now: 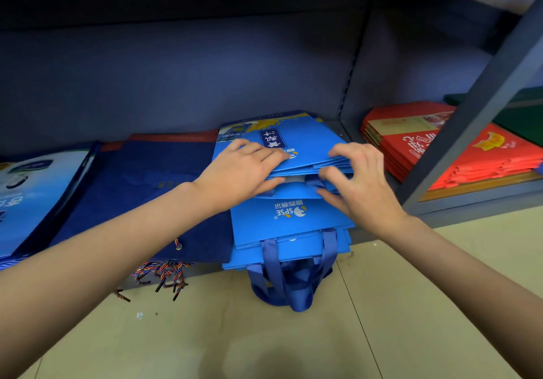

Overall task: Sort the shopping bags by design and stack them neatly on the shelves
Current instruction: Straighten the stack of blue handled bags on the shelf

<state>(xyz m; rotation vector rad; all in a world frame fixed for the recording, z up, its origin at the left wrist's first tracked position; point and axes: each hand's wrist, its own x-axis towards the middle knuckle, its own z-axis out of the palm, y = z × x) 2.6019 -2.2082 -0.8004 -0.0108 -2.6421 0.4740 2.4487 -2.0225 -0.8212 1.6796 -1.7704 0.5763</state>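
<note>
Your left hand [244, 170] and right hand [355, 181] pinch the upper bright blue bags [302, 143], squaring them on the lower blue stack [282, 226] so designs match.

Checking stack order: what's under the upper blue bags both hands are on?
More bright blue bags, logo showing, strap handles hanging over the shelf edge. Left hand and right hand hide the seam; the count underneath is unclear.
</note>
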